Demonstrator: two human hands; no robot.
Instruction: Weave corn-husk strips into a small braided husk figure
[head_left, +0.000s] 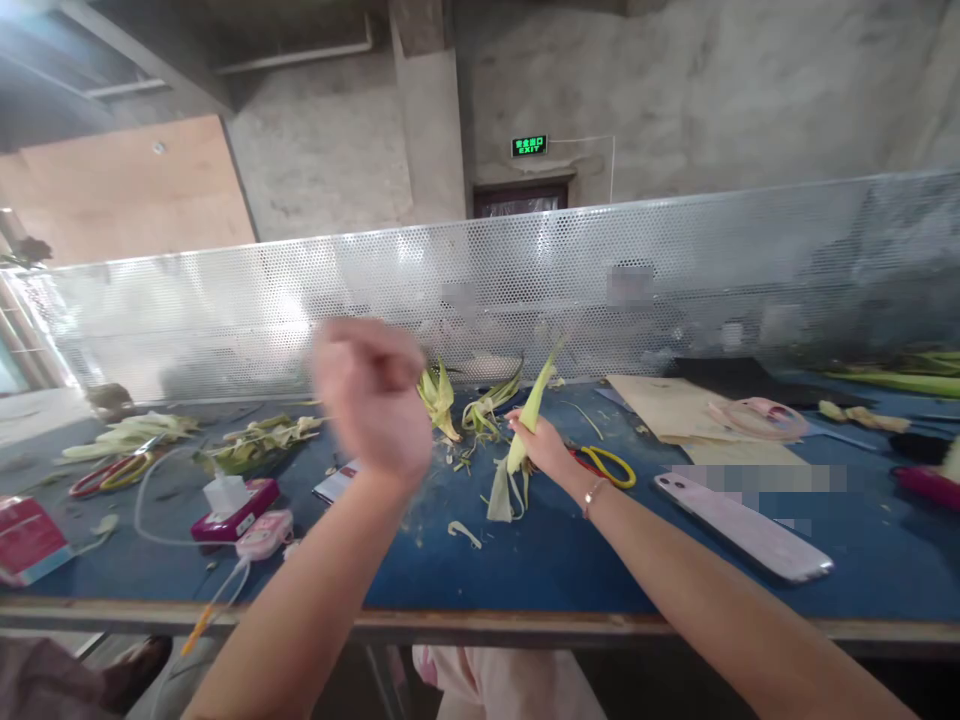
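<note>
My right hand [541, 442] is closed around a green corn ear [529, 415] still in its husk, held upright on the blue table [540, 560]. Loose husk strips hang from its lower end. My left hand [373, 398] is raised above the table, blurred by motion, and its fingers look curled into a fist. A thin husk strip seems to run from it toward a husk bunch [439, 397]. What the fist holds is too smeared to name.
Yellow-handled scissors [609, 465] lie right of the corn and a white phone [742, 525] further right. Husk piles [259, 440], red scissors [105, 475], a pink charger box [232, 508] and cable sit left. A perforated metal screen [675, 280] closes the back.
</note>
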